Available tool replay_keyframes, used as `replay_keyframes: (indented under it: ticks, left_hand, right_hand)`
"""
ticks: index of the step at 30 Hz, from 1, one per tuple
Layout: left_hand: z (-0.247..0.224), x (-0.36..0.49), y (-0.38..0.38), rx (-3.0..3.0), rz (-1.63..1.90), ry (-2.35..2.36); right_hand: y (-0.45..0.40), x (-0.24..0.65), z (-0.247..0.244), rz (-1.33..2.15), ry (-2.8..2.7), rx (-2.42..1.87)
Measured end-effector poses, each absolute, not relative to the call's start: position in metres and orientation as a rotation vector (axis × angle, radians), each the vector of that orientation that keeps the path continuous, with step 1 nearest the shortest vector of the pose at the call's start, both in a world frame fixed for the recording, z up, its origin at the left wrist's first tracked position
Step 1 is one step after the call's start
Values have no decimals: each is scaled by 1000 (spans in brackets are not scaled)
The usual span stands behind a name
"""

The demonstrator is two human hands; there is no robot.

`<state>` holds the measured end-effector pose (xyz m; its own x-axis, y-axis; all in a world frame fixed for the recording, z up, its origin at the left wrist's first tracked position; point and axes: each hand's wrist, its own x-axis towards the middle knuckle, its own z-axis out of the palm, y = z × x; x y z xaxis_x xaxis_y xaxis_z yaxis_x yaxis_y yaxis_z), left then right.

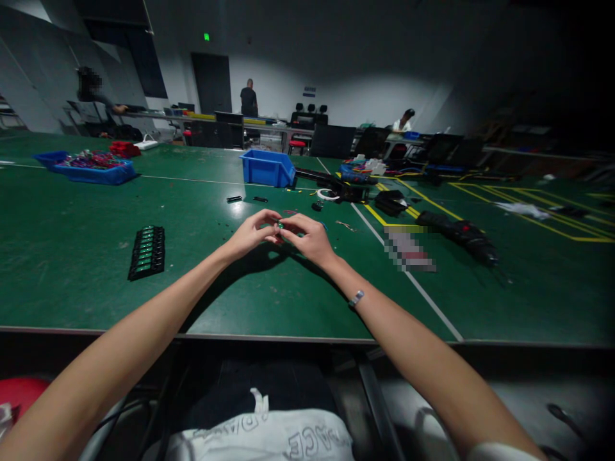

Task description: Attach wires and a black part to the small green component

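Fingertips of my left hand (257,230) and my right hand (307,237) meet over the green table (273,307). Pinched between them is a small green piece (280,225), which looks like a little circuit board; the fingers cover most of it. Both hands are closed on it, raised a little above the surface, with their shadow below. To the left lies a black rack of green circuit boards (148,251), several in a row. Beyond my hands are two small black strips, one of them a black strip (234,199) to the left.
A blue bin (266,168) stands beyond my hands. At the far left, blue trays (103,171) hold tangled red wires. Black tools and cables, including a black wrapped bundle (459,237), lie on the right. Several people are at tables in the background.
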<state>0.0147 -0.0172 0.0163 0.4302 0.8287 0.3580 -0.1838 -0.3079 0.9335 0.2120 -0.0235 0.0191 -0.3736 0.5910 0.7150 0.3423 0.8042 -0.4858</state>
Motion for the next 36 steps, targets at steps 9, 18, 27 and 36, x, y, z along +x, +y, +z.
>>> replay_keyframes:
  ticks: [9, 18, 27, 36]
  left_hand:
    - [12, 16, -15, 1494, 1141, 591]
    - [12, 17, -16, 1481, 1160, 572]
    - [9, 17, -13, 1495, 1167, 597]
    - [8, 17, -11, 1525, 1208, 639]
  right_hand:
    - [-24, 211, 17, 256, -2022, -663]
    - [-24, 211, 18, 266, -2027, -654]
    - [-23, 211, 17, 255, -2035, -664]
    - [-24, 208, 16, 321, -2004, -703]
